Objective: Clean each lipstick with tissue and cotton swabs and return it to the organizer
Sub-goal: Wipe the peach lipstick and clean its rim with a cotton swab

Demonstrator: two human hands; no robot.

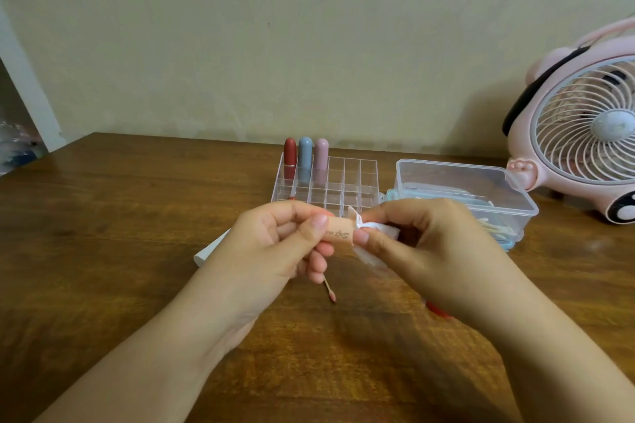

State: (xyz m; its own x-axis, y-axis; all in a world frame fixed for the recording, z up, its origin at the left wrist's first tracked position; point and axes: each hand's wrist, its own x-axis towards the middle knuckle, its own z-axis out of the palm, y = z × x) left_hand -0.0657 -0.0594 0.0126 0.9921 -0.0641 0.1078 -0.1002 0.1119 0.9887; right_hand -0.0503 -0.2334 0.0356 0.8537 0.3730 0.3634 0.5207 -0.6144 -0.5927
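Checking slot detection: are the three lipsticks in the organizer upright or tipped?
Upright. The red, blue and pink lipsticks stand vertical, side by side in the organizer's back row.

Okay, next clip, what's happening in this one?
A person is cleaning a peach lipstick tube: the left hand holds it while the right hand wipes its end with a white tissue. Three lipsticks, red, blue and pink, already stand in the clear organizer's back row. A used cotton swab lies on the wooden table, and a clear box of swabs sits beside the organizer.
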